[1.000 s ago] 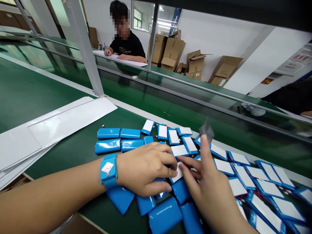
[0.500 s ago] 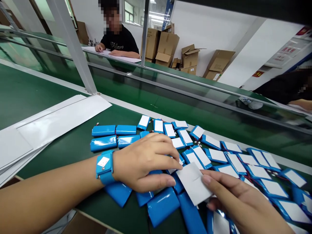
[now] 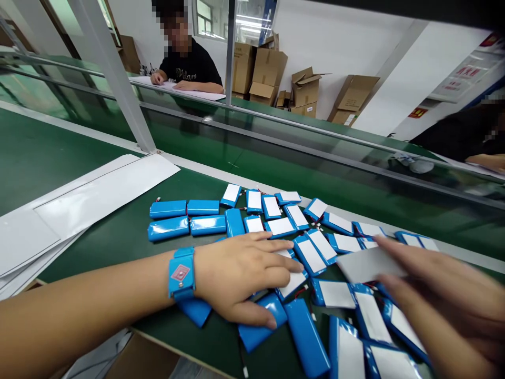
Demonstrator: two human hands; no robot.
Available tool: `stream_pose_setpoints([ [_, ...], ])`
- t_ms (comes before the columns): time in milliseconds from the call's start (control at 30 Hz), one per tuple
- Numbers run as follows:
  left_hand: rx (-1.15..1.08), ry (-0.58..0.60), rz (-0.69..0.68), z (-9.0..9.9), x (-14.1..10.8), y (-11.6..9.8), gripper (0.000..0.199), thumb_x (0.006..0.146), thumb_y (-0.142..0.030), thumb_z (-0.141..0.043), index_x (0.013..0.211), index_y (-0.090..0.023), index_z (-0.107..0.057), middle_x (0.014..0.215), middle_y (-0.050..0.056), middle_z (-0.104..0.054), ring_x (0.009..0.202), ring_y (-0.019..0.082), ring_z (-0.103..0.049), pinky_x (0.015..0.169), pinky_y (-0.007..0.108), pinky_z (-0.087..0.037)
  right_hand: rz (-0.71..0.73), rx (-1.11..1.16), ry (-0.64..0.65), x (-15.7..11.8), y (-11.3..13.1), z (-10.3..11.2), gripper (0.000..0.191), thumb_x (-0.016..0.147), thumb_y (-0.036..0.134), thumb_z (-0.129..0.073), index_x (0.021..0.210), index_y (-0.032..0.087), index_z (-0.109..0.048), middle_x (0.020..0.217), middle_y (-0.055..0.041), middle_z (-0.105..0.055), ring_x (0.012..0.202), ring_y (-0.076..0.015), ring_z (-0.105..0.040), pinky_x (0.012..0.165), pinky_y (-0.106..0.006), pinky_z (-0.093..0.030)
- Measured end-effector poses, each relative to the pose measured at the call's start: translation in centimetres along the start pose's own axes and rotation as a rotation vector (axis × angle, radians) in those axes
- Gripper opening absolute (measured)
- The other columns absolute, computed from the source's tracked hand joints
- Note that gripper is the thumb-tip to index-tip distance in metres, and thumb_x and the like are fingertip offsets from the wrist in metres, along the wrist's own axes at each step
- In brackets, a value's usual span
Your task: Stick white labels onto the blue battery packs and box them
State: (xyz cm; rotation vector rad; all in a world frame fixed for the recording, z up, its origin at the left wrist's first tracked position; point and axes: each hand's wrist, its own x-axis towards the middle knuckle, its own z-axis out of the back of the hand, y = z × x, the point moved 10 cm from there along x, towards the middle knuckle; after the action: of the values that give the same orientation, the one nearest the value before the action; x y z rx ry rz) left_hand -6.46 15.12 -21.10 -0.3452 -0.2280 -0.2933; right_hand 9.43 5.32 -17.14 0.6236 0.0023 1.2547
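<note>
My left hand (image 3: 248,276), a blue strap on its wrist, lies palm down over several blue battery packs, with its fingers apart. Its fingertips rest at a pack with a white label (image 3: 291,284), and the thumb is over a bare blue pack (image 3: 262,321). At the right, my right hand (image 3: 445,295) is blurred by motion and pinches a white square paper piece (image 3: 369,265) between thumb and fingers. It hovers above packs with white faces (image 3: 335,293). Bare blue packs (image 3: 168,209) stand in rows at the left.
White sheets (image 3: 106,192) lie on the green bench to the left, by a grey post (image 3: 118,79). A rail (image 3: 276,139) runs behind the packs. Across it sits a person in black (image 3: 193,66), and another is at far right. Cardboard boxes (image 3: 268,68) stand against the wall.
My right hand has moved right and away from the left hand, carrying the white paper piece. My left hand has shifted slightly right and down, its fingers spreading over the packs.
</note>
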Motion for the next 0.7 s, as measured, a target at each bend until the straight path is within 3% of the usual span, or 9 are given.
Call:
stream_pose_setpoints([
  [67, 0.05, 0.057, 0.03, 0.4, 0.5, -0.4, 0.045, 0.09, -0.052, -0.066, 0.114, -0.015, -0.063, 0.145, 0.008, -0.057, 0.142, 0.036, -0.041, 0.117, 0.055, -0.034, 0.074, 0.09, 0.119, 0.4, 1.7, -1.5, 0.038, 0.096, 0.036, -0.056, 0.132, 0.046, -0.06, 0.127, 0.0003, -0.065, 0.119, -0.0289, -0.062, 0.091, -0.042, -0.059],
  [133, 0.15, 0.067, 0.104, 1.7, 0.7, -1.1, 0.03, 0.094, -0.044, -0.064, 0.105, -0.016, -0.065, 0.137, 0.008, -0.062, 0.134, 0.035, -0.048, 0.113, 0.056, -0.037, 0.133, 0.243, 0.279, 0.5, 3.7, -3.7, 0.033, 0.097, 0.029, -0.055, 0.123, 0.044, -0.067, 0.115, 0.0011, -0.071, 0.107, -0.0215, -0.068, 0.08, -0.028, -0.061],
  [233, 0.214, -0.058, 0.242, 4.4, 0.0, -3.3, 0.018, 0.098, -0.032, -0.055, 0.094, -0.018, -0.065, 0.117, 0.008, -0.067, 0.113, 0.029, -0.058, 0.099, 0.049, -0.044, 0.156, 0.449, 0.448, 0.2, 5.9, -5.6, 0.034, 0.096, 0.021, -0.052, 0.111, 0.04, -0.074, 0.105, 0.0024, -0.074, 0.099, -0.0167, -0.07, 0.081, -0.024, -0.059],
  [300, 0.183, -0.155, 0.332, 4.6, -1.0, -5.1, 0.017, 0.098, -0.029, -0.053, 0.093, -0.019, -0.065, 0.103, 0.006, -0.067, 0.097, 0.025, -0.058, 0.087, 0.043, -0.046, 0.181, 0.524, 0.524, -0.2, 6.8, -6.1, 0.038, 0.093, 0.017, -0.049, 0.107, 0.039, -0.076, 0.104, 0.003, -0.074, 0.098, -0.0154, -0.07, 0.084, -0.024, -0.058],
  [400, 0.187, -0.301, 0.422, 2.2, -2.1, -7.4, 0.015, 0.098, -0.026, -0.053, 0.091, -0.02, -0.066, 0.088, 0.003, -0.066, 0.084, 0.021, -0.057, 0.076, 0.038, -0.045, 0.199, 0.532, 0.636, -0.8, 7.1, -6.7, 0.038, 0.092, 0.012, -0.049, 0.105, 0.037, -0.076, 0.102, 0.0038, -0.073, 0.097, -0.0134, -0.068, 0.088, -0.023, -0.054],
  [500, 0.271, -0.423, 0.432, -1.1, -2.3, -9.1, 0.021, 0.102, -0.032, -0.05, 0.107, -0.022, -0.068, 0.085, 0.001, -0.068, 0.081, 0.019, -0.058, 0.073, 0.036, -0.045, 0.228, 0.56, 0.716, -1.3, 7.2, -7.4, 0.036, 0.094, 0.01, -0.049, 0.105, 0.032, -0.075, 0.101, 0.003, -0.071, 0.095, -0.012, -0.067, 0.088, -0.022, -0.053],
  [567, 0.355, -0.437, 0.452, -3.0, -2.1, -9.4, 0.031, 0.104, -0.041, -0.046, 0.119, -0.023, -0.066, 0.089, 0.001, -0.069, 0.082, 0.02, -0.06, 0.073, 0.036, -0.046, 0.258, 0.534, 0.74, -1.7, 7.2, -8.2, 0.035, 0.093, 0.007, -0.049, 0.103, 0.028, -0.075, 0.098, 0.0014, -0.07, 0.091, -0.0118, -0.066, 0.084, -0.022, -0.053],
  [633, 0.429, -0.446, 0.481, -4.2, -1.9, -9.3, 0.038, 0.104, -0.046, -0.043, 0.122, -0.023, -0.066, 0.092, 0.002, -0.068, 0.083, 0.02, -0.061, 0.074, 0.036, -0.047, 0.382, 0.421, 0.655, -2.1, 7.3, -8.4, 0.032, 0.092, 0.007, -0.051, 0.104, 0.026, -0.075, 0.095, -0.0003, -0.07, 0.088, -0.0141, -0.066, 0.079, -0.025, -0.054],
  [700, 0.468, -0.459, 0.504, -4.8, -1.7, -8.9, 0.043, 0.103, -0.052, -0.041, 0.123, -0.022, -0.066, 0.095, 0.004, -0.068, 0.086, 0.021, -0.063, 0.077, 0.036, -0.05, 0.584, 0.178, 0.414, -2.5, 7.7, -7.4, 0.036, 0.091, 0.009, -0.051, 0.114, 0.026, -0.071, 0.108, -0.0031, -0.072, 0.102, -0.023, -0.066, 0.086, -0.037, -0.054],
])
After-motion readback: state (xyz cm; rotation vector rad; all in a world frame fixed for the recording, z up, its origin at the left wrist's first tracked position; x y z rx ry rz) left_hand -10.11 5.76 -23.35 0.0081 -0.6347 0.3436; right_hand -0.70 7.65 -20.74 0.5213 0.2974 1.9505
